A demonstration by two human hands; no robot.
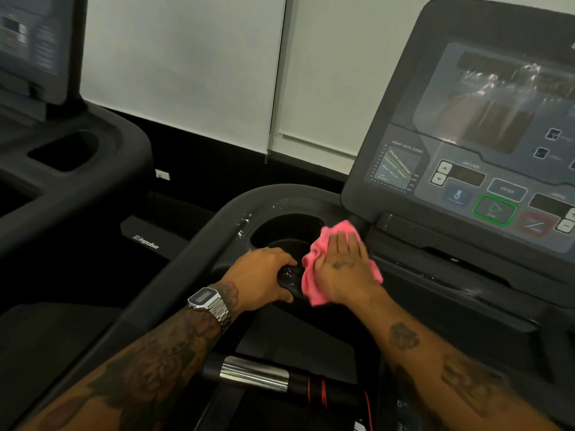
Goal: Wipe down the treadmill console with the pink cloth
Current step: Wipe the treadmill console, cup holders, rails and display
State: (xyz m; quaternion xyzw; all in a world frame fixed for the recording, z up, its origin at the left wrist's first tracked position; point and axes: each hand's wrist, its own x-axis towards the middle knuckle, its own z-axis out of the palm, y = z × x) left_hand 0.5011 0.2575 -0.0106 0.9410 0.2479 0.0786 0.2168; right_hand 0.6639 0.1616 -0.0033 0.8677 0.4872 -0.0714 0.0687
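Note:
The dark grey treadmill console [485,126] fills the right side, its screen streaked with wet smears. The pink cloth [314,259] lies crumpled on the console tray, just right of the round cup holder [280,231]. My right hand [345,265] presses flat on the cloth, fingers stretched toward the base of the display. My left hand [264,275] grips the black front edge of the tray beside the cup holder, close to the cloth. A silver digital watch [210,303] sits on my left wrist.
White flecks mark the curved handrail [199,244] left of the cup holder. A second treadmill [68,144] stands at the left. A chrome-and-black crossbar [255,373] with a red cord runs below my arms. White blinds [186,63] cover the wall behind.

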